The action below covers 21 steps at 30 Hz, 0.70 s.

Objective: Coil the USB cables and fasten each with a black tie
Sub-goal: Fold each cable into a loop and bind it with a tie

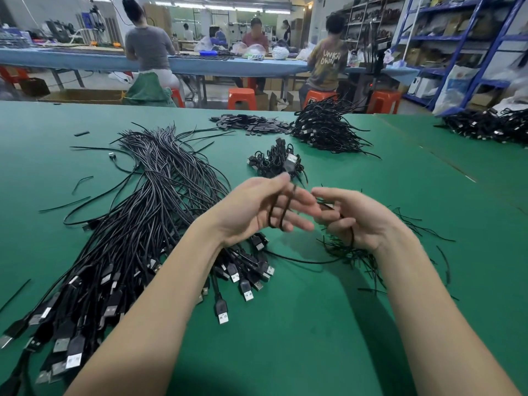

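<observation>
Green table (314,352) at frame centre, loose cables (137,224) heaped left. Left hand (257,212) pinches a cable loop (281,210); right hand (357,218), fingers curled, grips its other end above ties (368,261)

White block letters reading "UNKN" over "OWN" are showing on the back of the brown short-sleeved T-shirt (328,62) of a person sitting at the far blue-topped desk (85,60); no other text is reading clearly.

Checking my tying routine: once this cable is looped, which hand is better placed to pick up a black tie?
Probably the right hand: it hovers over the loose thin black ties, while the left hand holds the looped black cable.
</observation>
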Each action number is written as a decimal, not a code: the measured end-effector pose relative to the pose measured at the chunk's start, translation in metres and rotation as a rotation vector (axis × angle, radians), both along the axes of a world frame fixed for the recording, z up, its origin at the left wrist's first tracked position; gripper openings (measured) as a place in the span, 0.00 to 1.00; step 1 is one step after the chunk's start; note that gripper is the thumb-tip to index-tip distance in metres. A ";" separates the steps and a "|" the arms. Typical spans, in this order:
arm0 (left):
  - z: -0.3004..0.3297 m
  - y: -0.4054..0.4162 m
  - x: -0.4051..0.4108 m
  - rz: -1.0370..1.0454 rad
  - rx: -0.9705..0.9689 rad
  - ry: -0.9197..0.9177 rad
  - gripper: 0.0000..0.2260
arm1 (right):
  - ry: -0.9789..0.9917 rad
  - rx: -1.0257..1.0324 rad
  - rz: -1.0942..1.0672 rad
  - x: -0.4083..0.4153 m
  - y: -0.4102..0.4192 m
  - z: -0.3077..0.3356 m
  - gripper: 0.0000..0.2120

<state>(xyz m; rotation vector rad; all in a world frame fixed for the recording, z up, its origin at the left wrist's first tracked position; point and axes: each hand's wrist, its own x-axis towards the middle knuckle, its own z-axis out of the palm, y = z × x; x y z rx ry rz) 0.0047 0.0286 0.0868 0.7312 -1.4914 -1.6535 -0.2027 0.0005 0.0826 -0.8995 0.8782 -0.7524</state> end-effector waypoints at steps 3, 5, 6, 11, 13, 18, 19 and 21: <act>-0.003 -0.001 -0.008 -0.029 -0.062 -0.317 0.24 | 0.089 -0.067 -0.074 0.001 0.005 0.015 0.05; -0.006 -0.003 -0.014 0.068 -0.073 -0.422 0.24 | 0.215 -0.229 -0.079 0.009 0.010 0.022 0.03; -0.008 -0.004 -0.016 0.132 -0.076 -0.421 0.23 | 0.251 -0.314 -0.072 0.014 0.013 0.025 0.04; -0.006 -0.005 -0.016 0.377 -0.037 -0.084 0.22 | 0.123 -0.461 0.228 0.029 0.025 0.027 0.08; -0.002 -0.007 -0.012 0.364 0.069 0.157 0.22 | 0.108 -0.416 0.435 0.027 0.028 0.016 0.04; 0.005 -0.005 -0.001 0.271 0.136 0.476 0.22 | 0.030 -0.211 0.674 0.016 0.023 -0.020 0.09; 0.004 -0.004 -0.002 0.261 0.134 0.479 0.22 | 0.022 -0.194 0.670 0.014 0.021 -0.024 0.09; 0.003 -0.004 -0.002 0.240 0.132 0.486 0.22 | 0.037 -0.182 0.613 0.011 0.017 -0.029 0.08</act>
